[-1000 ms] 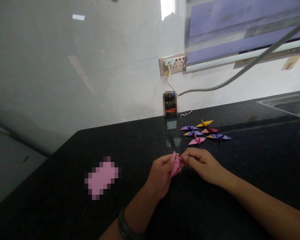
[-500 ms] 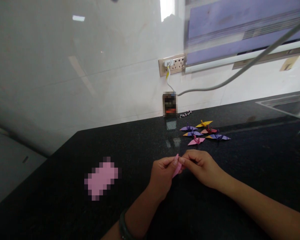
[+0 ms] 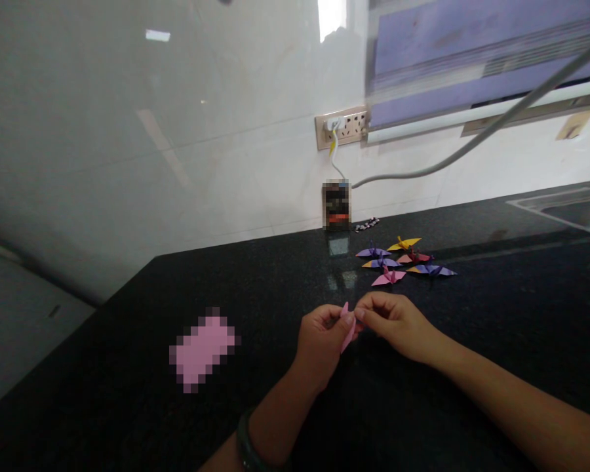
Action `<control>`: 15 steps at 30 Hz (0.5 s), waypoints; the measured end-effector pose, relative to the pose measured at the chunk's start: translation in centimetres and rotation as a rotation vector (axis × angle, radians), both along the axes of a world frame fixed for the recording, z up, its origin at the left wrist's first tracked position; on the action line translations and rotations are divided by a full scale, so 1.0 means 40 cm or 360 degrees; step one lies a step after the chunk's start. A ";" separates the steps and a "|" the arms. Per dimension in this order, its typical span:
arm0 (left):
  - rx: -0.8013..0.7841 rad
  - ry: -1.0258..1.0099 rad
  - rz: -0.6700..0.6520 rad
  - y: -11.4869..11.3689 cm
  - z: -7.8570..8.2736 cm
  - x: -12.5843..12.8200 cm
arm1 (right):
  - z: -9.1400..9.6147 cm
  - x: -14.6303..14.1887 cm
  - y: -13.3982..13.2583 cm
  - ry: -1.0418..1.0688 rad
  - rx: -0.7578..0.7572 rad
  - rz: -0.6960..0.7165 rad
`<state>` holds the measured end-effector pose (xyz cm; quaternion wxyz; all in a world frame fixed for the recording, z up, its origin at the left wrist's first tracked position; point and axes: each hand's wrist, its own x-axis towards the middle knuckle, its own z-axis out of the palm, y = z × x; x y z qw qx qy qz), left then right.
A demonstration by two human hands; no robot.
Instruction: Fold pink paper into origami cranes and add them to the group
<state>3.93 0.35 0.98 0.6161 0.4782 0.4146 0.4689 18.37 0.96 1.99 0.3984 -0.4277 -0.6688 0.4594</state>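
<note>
My left hand [image 3: 324,341] pinches a small piece of pink folded paper [image 3: 348,339] between thumb and fingers, its narrow tip poking up above the thumb. From the other side, the thumb and forefinger of my right hand [image 3: 398,328] close at the paper's upper right edge. The fingertips hide part of the folds. Just beyond the hands lie several paper cranes: a pink crane [image 3: 388,278], a yellow crane [image 3: 404,244], a red one [image 3: 413,258] and purple ones, among them a purple crane [image 3: 431,269].
A blurred-out pink thing [image 3: 204,354] lies left on the black countertop [image 3: 128,314]. By the wall stands a pixelated dark box [image 3: 337,204], with a beaded string [image 3: 367,225] beside it. A grey cable [image 3: 423,172] runs along the wall below a socket panel [image 3: 341,128].
My right fingertips have shifted slightly on the paper's edge, and the paper's tip leans a little further left. The whole view has moved a touch. Cranes lie as before.
</note>
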 end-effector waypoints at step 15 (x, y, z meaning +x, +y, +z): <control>0.0009 -0.0049 -0.0016 0.003 -0.012 -0.002 | -0.001 0.005 0.003 -0.0096 -0.0085 -0.0155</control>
